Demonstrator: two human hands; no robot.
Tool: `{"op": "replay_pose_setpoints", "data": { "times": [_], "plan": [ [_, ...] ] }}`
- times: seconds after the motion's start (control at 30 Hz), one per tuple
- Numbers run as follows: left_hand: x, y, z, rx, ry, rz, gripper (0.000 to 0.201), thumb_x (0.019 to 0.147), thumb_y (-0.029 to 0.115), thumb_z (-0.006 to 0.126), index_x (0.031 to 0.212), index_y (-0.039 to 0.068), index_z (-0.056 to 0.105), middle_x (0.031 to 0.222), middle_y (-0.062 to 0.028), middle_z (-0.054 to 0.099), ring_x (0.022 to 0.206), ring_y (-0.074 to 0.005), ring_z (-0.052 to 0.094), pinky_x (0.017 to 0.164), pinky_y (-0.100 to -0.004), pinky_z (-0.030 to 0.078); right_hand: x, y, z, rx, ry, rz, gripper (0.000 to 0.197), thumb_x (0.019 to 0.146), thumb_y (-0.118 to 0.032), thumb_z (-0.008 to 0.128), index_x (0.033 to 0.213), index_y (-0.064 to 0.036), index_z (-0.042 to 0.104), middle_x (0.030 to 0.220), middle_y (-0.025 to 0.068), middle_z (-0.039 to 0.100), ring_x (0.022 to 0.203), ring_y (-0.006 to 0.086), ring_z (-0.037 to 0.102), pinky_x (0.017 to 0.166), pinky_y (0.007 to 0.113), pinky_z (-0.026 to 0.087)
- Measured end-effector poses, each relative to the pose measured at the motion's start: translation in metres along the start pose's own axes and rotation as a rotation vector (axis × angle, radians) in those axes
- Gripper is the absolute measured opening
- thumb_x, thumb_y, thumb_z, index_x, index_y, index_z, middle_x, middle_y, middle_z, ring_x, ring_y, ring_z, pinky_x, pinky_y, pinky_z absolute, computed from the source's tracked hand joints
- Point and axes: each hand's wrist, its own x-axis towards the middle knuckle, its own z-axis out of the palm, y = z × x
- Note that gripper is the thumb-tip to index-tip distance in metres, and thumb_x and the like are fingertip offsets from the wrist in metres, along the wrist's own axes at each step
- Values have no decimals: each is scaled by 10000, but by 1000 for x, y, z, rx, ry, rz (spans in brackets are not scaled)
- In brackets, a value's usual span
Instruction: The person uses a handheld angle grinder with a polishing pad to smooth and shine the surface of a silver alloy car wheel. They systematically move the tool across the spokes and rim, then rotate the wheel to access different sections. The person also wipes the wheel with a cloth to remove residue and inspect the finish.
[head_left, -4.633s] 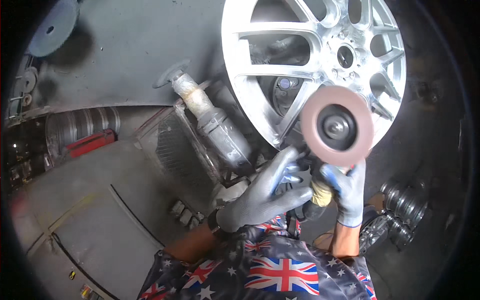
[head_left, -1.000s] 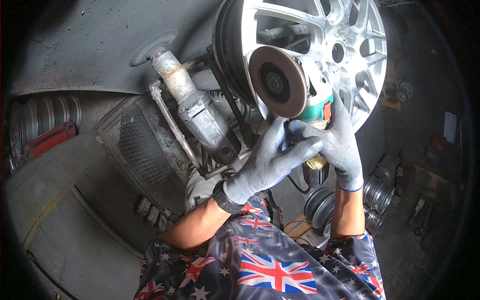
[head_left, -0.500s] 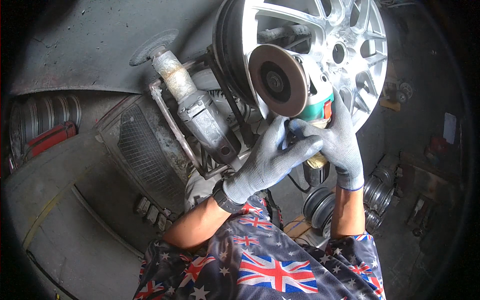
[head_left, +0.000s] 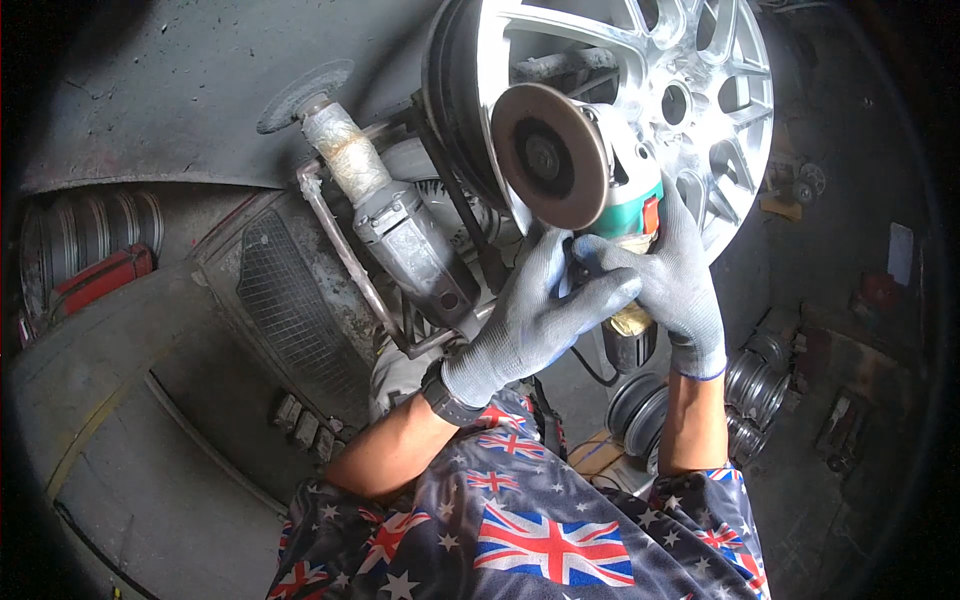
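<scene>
An angle grinder (head_left: 628, 215) with a green-and-white head is held in front of a silver alloy wheel (head_left: 652, 72). Its round brown disc (head_left: 588, 165) faces up toward me, covering part of the wheel's left side. My left hand (head_left: 530, 325), in a grey glove, is closed on the grinder just below the disc, with its thumb pointing right. Wrapped round the grinder's body from the right is my gloved right hand (head_left: 685, 285). The fingers under the tool are mostly hidden. Below the hands the dark rear end (head_left: 628, 350) of the grinder shows.
Left of the wheel, a larger grey power tool (head_left: 412, 245) with a worn round disc (head_left: 300, 98) rests against a metal pipe frame (head_left: 345, 240). Several wheels (head_left: 755, 390) lie at the lower right. A red case (head_left: 100, 280) and more rims (head_left: 85, 235) are far left.
The grinder, with both hands on it, has shifted slightly left and up. My grip looks the same.
</scene>
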Motion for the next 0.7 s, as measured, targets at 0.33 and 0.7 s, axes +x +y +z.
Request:
{"op": "replay_pose_setpoints", "data": {
  "times": [0.33,0.7],
  "plan": [
    [-1,-7,-2,-4,-2,-12,348,958,-6,683,1252,52,507,1058,34,499,1018,-55,513,941,-224,449,-2,-4,2,102,11,11,870,711,-211,913,1427,4,466,1305,144,634,1174,201,623,1035,360,489],
    [1,-1,-1,17,1,12,280,956,3,691,1178,68,533,1052,34,513,1014,-47,517,926,-222,451,0,-1,1,58,2,6,923,726,-214,902,1473,10,407,1352,171,591,1211,223,601,1053,369,476]
  ]
}}
